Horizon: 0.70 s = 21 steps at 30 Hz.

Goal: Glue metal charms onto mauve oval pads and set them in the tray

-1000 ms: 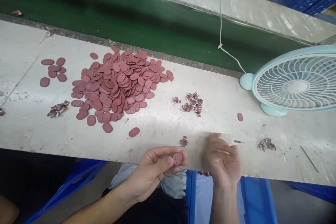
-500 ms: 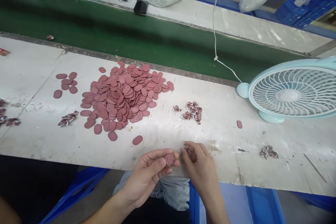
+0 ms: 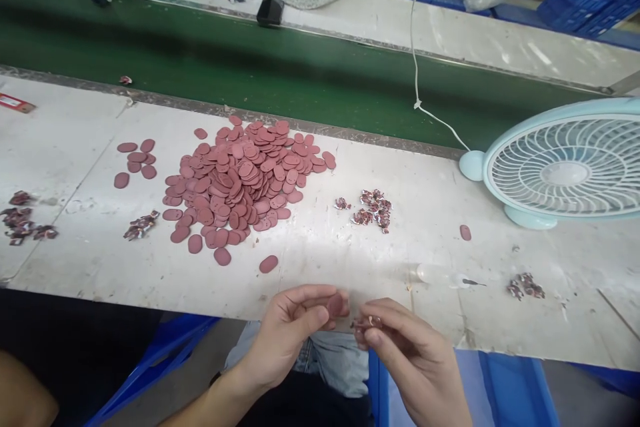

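Observation:
Between thumb and fingers, my left hand (image 3: 295, 330) pinches a dark-red oval disc (image 3: 335, 305) above the near table edge. Close to its right, my right hand (image 3: 410, 353) is closed on a small shiny brown-and-white piece (image 3: 367, 323); its exact kind is too small to tell. The two held parts are apart. Beyond my left hand lies a single oval disc (image 3: 269, 263), and behind it spreads a large heap of the same discs (image 3: 240, 180). A cluster of the small shiny pieces (image 3: 373, 208) lies on the table past my hands.
A clear bottle with a needle tip (image 3: 445, 276) lies right of my hands, near more small pieces (image 3: 526, 286). A light-blue fan (image 3: 565, 173) stands at right. Beyond the white table (image 3: 320, 247) runs a green belt (image 3: 225, 67). Another person's arm (image 3: 25, 380) shows at lower left.
My right hand has turned and lifted from the tabletop, with the small shiny piece now showing at its fingertips. My left hand has tilted the disc. The whole view has shifted slightly.

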{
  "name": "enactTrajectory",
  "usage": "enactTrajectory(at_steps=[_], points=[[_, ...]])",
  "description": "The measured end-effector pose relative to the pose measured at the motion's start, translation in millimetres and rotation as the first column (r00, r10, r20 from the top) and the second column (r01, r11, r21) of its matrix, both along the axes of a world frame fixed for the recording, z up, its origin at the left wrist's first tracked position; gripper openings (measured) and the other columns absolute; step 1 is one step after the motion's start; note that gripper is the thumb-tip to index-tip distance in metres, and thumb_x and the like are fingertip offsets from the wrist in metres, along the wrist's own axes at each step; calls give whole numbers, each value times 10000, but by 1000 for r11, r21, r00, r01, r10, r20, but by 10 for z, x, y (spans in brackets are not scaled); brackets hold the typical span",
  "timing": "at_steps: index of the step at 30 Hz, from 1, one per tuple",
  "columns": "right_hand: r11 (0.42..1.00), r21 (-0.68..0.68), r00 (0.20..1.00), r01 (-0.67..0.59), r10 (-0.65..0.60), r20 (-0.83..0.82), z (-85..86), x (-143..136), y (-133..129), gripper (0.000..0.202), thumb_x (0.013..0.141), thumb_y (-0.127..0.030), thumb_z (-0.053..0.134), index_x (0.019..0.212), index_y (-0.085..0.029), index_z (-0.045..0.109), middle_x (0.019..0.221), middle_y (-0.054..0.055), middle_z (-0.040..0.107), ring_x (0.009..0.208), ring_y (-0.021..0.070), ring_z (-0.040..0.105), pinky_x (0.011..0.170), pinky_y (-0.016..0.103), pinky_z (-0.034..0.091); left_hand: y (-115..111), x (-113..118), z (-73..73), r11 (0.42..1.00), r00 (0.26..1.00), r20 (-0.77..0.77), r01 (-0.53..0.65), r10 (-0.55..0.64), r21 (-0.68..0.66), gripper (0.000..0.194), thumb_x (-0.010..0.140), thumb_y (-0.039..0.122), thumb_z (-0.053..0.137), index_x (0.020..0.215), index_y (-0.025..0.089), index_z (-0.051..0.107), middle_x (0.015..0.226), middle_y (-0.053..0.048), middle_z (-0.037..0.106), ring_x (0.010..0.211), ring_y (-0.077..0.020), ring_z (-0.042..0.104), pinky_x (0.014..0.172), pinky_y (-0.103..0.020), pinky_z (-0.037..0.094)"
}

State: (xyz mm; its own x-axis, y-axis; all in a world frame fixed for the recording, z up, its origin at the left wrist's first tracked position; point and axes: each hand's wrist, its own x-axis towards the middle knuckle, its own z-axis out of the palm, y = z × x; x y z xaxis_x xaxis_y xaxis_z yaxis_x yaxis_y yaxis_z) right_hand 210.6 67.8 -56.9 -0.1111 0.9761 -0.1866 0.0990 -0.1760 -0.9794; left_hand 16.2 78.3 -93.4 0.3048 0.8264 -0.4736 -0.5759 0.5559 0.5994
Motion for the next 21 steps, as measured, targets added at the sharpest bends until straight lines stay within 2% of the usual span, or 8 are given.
enactTrajectory(at_steps=[3,5,13,17,21], points=[[993,-98,993,63,-73,-94,63,-101,-10,184,894,-247,743,1058,-325,771,816,-1,752,674,137,704,633,224,608,-14,25,-4,999,999,-25,21,-20,48,252,816,281,818,1052,198,788,1139,-111,799,1025,-242,744,886,-343,579],[990,-120,992,70,-82,-99,64,-134,2,146,886,-254,753,1015,-317,781,827,-1,766,686,135,709,643,216,609,-26,32,-8,996,999,-22,36,-34,80,231,825,260,808,1046,195,784,1135,-105,800,1035,-246,742,925,-368,569],[997,-79,998,20,-25,-64,34,-112,7,149,899,-243,734,1028,-295,787,959,33,766,758,154,709,657,244,619,-40,78,-7,995,998,46,30,-34,97,148,826,180,798,971,200,772,1019,-57,822,906,-184,757,815,-281,571],[991,-126,996,55,-64,-68,39,-134,0,128,902,-252,735,1017,-290,777,924,22,762,772,148,713,680,234,615,-39,118,-4,996,998,64,2,-8,94,53,815,190,805,782,180,765,920,-40,813,803,-163,732,757,-271,559],[987,-144,991,68,-83,-101,26,-147,15,98,887,-268,754,983,-263,773,866,20,761,750,153,716,685,249,618,-51,145,6,996,1000,26,-17,15,93,63,816,190,803,754,185,794,885,-36,807,805,-157,713,777,-270,555]])
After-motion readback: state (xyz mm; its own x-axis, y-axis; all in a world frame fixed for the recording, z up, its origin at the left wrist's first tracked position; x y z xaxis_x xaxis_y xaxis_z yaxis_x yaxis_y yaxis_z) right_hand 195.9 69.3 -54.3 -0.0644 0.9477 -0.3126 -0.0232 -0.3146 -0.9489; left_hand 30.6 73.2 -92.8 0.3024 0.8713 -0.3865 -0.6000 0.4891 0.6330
